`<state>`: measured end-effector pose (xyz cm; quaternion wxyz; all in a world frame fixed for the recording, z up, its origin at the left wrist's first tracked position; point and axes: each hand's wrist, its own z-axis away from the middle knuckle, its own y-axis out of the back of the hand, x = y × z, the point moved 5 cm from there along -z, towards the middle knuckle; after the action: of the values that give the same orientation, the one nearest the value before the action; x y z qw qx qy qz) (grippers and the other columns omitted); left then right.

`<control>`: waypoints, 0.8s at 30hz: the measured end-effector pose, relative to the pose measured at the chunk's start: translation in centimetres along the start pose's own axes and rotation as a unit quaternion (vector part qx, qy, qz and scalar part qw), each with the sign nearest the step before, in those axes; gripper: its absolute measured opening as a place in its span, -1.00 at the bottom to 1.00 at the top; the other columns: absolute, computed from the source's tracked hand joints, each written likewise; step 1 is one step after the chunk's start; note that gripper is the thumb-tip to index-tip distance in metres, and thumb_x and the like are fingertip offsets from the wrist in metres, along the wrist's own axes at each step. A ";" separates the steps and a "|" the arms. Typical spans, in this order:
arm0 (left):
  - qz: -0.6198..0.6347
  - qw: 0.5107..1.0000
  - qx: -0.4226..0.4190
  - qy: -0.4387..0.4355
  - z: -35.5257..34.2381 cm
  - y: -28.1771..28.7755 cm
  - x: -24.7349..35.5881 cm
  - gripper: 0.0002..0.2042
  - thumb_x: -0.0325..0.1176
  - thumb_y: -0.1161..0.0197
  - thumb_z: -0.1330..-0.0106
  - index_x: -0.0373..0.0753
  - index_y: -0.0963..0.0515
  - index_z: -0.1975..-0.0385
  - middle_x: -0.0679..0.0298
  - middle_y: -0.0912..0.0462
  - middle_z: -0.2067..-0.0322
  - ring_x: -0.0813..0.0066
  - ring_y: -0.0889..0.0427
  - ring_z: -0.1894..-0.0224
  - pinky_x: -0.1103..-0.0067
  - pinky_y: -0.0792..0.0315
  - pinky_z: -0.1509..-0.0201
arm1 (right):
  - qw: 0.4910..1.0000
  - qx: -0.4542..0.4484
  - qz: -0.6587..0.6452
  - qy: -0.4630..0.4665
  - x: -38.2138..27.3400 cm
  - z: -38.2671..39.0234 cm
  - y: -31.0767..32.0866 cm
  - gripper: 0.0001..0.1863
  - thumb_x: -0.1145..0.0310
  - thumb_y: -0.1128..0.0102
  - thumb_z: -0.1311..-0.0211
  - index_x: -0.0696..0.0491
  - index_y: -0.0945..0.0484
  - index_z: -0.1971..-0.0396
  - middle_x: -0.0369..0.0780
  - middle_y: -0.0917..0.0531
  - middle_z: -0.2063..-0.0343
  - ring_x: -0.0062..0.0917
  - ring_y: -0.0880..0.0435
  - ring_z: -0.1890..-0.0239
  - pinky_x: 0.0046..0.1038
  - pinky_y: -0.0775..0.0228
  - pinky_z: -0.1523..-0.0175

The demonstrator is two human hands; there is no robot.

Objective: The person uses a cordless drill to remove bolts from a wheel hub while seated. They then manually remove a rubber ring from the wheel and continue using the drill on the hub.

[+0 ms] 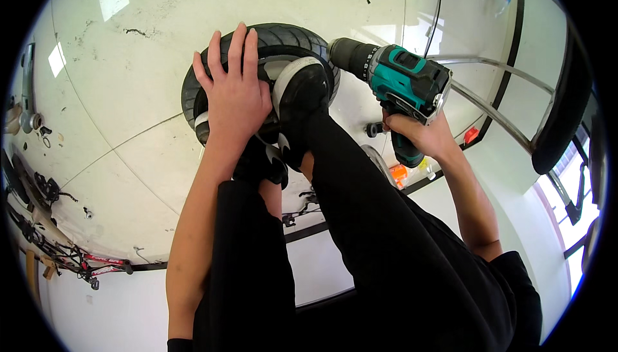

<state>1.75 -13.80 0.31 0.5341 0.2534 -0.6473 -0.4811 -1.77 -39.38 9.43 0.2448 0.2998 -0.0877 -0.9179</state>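
Note:
A black tire (190,94) with a grooved tread, seemingly on a small wheel, is on the pale floor between my feet. My left hand (233,97) rests on its upper left part, fingers stretched out and spread over the rubber. One black shoe with a white toe edge (301,91) presses on the wheel's right part; the other foot is partly hidden behind my left forearm. My right hand (421,136) is wrapped round the handle of a teal and black cordless drill (405,76). The drill's chuck points left, its tip at the tire's right edge; any bit is hidden.
At the right stands a metal-tube frame (496,104) with a black padded part (559,107). Small orange (398,175) and red (472,135) items lie near the drill. Red and black bicycle-like parts (96,264) and a grey metal tube (27,88) lie along the left side.

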 end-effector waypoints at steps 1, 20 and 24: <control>0.000 1.000 0.001 0.001 0.0 0.0 0.0 -0.29 -0.52 -0.09 0.03 -0.31 -0.21 -0.29 0.18 -0.19 -0.34 -0.03 -0.09 -0.36 -0.07 0.15 -0.37 | 1.000 0.003 0.011 -0.003 -0.4 0.1 0.2 -0.71 0.46 -0.27 0.10 0.14 -0.53 0.28 -0.27 -0.60 0.47 -0.60 -0.54 0.45 -0.48 -0.44 0.25; 0.003 1.000 0.009 0.003 -0.1 -0.1 0.0 -0.28 -0.52 -0.07 0.03 -0.29 -0.19 -0.30 0.20 -0.19 -0.34 -0.01 -0.10 -0.36 -0.06 0.14 -0.37 | 0.997 0.021 0.068 0.010 0.1 1.3 1.1 -0.75 0.50 -0.25 0.08 0.15 -0.54 0.31 -0.27 -0.60 0.48 -0.58 -0.54 0.42 -0.48 -0.44 0.24; 0.002 1.000 0.000 0.008 -0.1 -0.1 -0.1 -0.28 -0.51 -0.07 0.03 -0.28 -0.19 -0.30 0.21 -0.18 -0.35 -0.01 -0.09 -0.37 -0.06 0.15 -0.37 | 0.999 0.002 0.026 -0.024 0.8 1.2 1.2 -0.71 0.48 -0.28 0.12 0.15 -0.55 0.29 -0.25 -0.61 0.47 -0.57 -0.53 0.42 -0.47 -0.43 0.24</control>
<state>1.82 -13.80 0.23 0.5401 0.2564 -0.6434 -0.4781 -2.60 -40.76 10.38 0.2654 0.2755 -0.1030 -0.9182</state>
